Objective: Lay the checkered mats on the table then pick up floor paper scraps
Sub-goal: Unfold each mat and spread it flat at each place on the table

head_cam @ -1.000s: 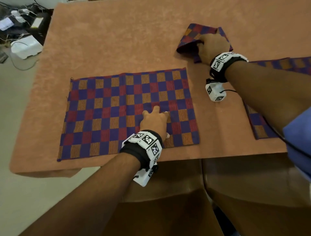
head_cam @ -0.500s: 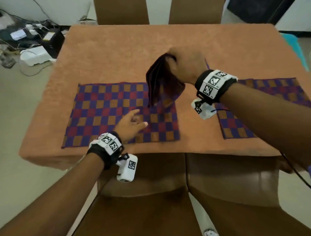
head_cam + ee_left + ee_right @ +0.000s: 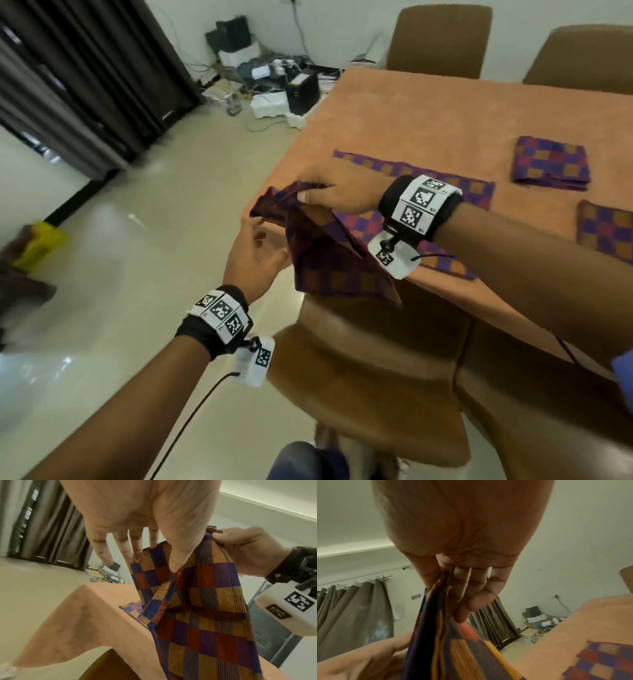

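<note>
Fingers point(image 3: 467, 588) of right hand point(image 3: 342, 195) pinch woven checkered mat point(image 3: 329, 260) at its top edge, left hand point(image 3: 255, 257) relaxed, fingertips touching cloth; fuzzy orange table point(image 3: 479, 116), square-coded wristbands

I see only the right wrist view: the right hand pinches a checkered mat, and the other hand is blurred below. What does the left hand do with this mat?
Observer: The left hand is open. Its thumb touches the front of the held mat, and its straight fingers lie behind the mat's edge.
Operator: Is any mat on the table not yet unfolded?
Observer: Yes, one folded mat lies on the table, apart from the flat ones.
Operator: How many mats lie flat?
Observer: Two. The near flat mat runs below the right wrist, and the second flat mat is cut off by the picture's right edge.
</note>
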Demonstrator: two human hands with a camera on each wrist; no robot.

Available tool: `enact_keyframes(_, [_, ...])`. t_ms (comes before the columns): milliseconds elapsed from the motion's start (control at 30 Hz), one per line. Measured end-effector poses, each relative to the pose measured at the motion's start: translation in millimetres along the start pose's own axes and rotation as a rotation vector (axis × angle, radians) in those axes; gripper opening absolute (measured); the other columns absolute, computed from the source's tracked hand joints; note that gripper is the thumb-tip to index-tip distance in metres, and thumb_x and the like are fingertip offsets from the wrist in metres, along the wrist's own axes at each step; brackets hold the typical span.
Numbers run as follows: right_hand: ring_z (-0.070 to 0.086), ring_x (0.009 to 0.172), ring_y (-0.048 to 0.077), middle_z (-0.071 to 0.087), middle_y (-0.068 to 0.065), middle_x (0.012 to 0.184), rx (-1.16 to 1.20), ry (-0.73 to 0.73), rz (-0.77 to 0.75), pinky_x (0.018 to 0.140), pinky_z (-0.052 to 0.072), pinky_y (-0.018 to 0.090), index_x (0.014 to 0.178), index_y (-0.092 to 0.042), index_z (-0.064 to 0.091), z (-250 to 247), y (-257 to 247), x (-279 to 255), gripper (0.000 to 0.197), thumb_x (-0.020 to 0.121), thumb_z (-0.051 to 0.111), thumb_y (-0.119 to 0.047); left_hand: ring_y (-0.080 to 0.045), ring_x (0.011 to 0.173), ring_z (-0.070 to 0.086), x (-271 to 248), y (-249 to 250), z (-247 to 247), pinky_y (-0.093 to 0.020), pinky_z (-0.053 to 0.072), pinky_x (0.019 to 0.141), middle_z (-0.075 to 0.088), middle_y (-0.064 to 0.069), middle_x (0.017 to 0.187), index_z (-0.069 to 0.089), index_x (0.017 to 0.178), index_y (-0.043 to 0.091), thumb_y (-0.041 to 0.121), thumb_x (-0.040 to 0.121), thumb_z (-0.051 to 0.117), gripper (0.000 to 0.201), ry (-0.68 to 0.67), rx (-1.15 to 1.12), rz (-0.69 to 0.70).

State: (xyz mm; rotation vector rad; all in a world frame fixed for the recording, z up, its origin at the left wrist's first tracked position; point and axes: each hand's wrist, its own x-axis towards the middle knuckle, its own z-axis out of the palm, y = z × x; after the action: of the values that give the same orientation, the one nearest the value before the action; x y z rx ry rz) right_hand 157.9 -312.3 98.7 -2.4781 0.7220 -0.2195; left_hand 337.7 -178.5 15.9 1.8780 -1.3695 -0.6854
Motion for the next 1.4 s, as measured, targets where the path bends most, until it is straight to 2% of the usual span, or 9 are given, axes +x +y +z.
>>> enact_keyframes(100, [0.042,0.066,0.001,0.045,-0.012,0.071,0.142,-0.1,-0.053,0.067,0.028,0.026,0.075,-0.022,0.048,20,-42,31,0.026,0.101,0.049,-0.018,-0.021,0.121,0.047,-16,-29,-39,-0.035,0.042,0.101,0.043,-0.006,0.137,0.03,0.142,0.018,0.03,0.073,0.079,0.085,0.155,0.035,0.024])
enact_keyframes(200, [0.053,0.073,0.01,0.058,-0.003,0.078,0.244,-0.227,-0.106,0.074,0.036,0.033,0.079,-0.021,0.058,44,-81,65,0.023,0.1,0.05,-0.016,-0.026,0.128,0.041,-24,-64,-80,-0.036,0.036,0.107,0.039,-0.012,0.141,0.025,0.146,0.017,0.028,0.066,0.084,0.101,0.273,0.15,0.054])
enact_keyframes(300, [0.06,0.071,0.016,0.066,0.005,0.078,0.412,-0.329,-0.11,0.073,0.046,0.031,0.083,-0.009,0.064,72,-110,104,0.018,0.097,0.052,-0.01,-0.025,0.117,0.05,-24,-104,-120,-0.041,0.043,0.1,0.051,-0.007,0.129,0.037,0.14,0.023,0.032,0.068,0.079,0.084,0.221,0.184,0.029])
enact_keyframes(433, [0.057,0.076,0.021,0.061,0.011,0.082,0.488,-0.381,-0.028,0.073,0.045,0.031,0.088,0.007,0.061,118,-141,175,0.026,0.088,0.054,-0.018,-0.029,0.084,0.059,-21,-166,-178,-0.04,0.049,0.073,0.064,-0.002,0.086,0.062,0.097,0.02,0.031,0.073,0.049,0.03,0.174,0.259,0.005])
enact_keyframes(533, [0.054,0.086,0.017,0.06,-0.004,0.084,0.371,-0.331,0.031,0.085,0.044,0.037,0.084,-0.015,0.064,151,-152,231,0.013,0.085,0.054,-0.023,-0.028,0.071,0.056,-19,-205,-221,-0.034,0.043,0.062,0.062,-0.002,0.073,0.06,0.089,0.018,0.034,0.082,0.051,0.02,0.057,0.209,-0.065])
enact_keyframes(733, [0.066,0.09,0.019,0.069,-0.004,0.097,0.321,-0.419,0.099,0.084,0.051,0.038,0.103,-0.024,0.063,225,-183,303,0.035,0.069,0.06,-0.023,-0.027,0.079,0.06,-6,-265,-304,-0.037,0.049,0.072,0.066,-0.003,0.081,0.062,0.093,0.018,0.033,0.088,0.05,0.021,-0.117,0.207,-0.116])
enact_keyframes(967, [0.061,0.106,0.013,0.065,-0.006,0.123,0.205,-0.48,-0.067,0.09,0.047,0.028,0.133,-0.033,0.051,301,-235,348,0.058,0.081,0.071,-0.049,-0.023,0.083,0.059,22,-304,-364,-0.035,0.046,0.072,0.067,-0.004,0.093,0.064,0.099,0.02,0.025,0.092,0.054,0.014,-0.235,0.34,-0.159])
enact_keyframes(1133, [0.056,0.07,0.026,0.062,0.0,0.074,0.042,-0.268,-0.112,0.064,0.047,0.038,0.091,-0.017,0.067,333,-250,400,0.024,0.088,0.048,-0.031,-0.026,0.081,0.06,53,-332,-398,-0.035,0.048,0.068,0.065,0.001,0.081,0.067,0.093,0.023,0.027,0.089,0.056,0.012,-0.179,0.432,-0.157])
enact_keyframes(1400, [0.043,0.05,0.019,0.051,0.002,0.054,0.235,-0.183,0.19,0.049,0.028,0.03,0.068,-0.009,0.061,330,-200,517,0.033,0.095,0.054,-0.026,-0.026,0.086,0.05,156,-392,-416,-0.039,0.045,0.073,0.053,-0.003,0.094,0.053,0.093,0.019,0.027,0.078,0.069,0.023,0.287,0.499,-0.178])
